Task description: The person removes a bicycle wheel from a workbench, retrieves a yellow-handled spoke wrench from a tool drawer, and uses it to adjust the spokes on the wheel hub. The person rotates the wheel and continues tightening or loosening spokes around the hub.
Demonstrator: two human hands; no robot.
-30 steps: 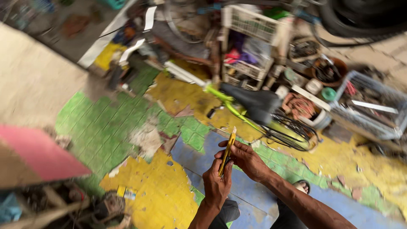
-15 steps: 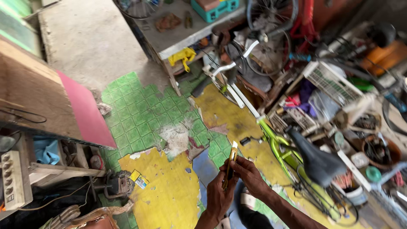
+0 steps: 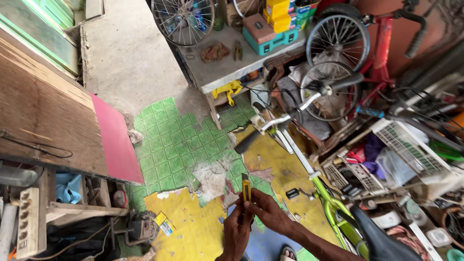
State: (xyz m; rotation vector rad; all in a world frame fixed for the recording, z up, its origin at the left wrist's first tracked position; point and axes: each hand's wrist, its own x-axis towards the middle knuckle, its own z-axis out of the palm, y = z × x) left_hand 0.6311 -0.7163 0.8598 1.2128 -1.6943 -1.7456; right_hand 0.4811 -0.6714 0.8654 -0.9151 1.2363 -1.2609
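- Both hands meet on one thing: I see my left hand [image 3: 235, 233] wrapped around the lower body of the yellow utility knife [image 3: 246, 190], and my right hand [image 3: 267, 212] pinching the same knife from the side, just above the left-hand grip.
- Hand state: both are closed on the knife; neither is spread wide. I cannot tell whether the blade is out, as the tip is too small to read.
- Knife axis: its long axis runs almost straight away from me, tip pointing toward the green patterned floor [image 3: 166, 145], tail buried in the left hand.
- Knife position relative to the green bicycle frame [image 3: 333, 212]: the knife sits to the left of the frame, well apart from it, over the seam where yellow floor meets green floor.
- Nearer hand: the right hand is closer to the knife's exposed upper half; the left hand covers the handle end.
- Other items relative to the bicycle frame: the black saddle [image 3: 382, 239] lies just below and right of it; the table [image 3: 217, 67] carrying boxes and pliers stands beyond it, up and to the left.
- Change from the earlier frame: the view has swung left and upward, bringing the table and wheels into sight; the bicycle frame has shifted from behind the knife to its right. The two-handed grip on the knife is unchanged, with the knife held upright as before.
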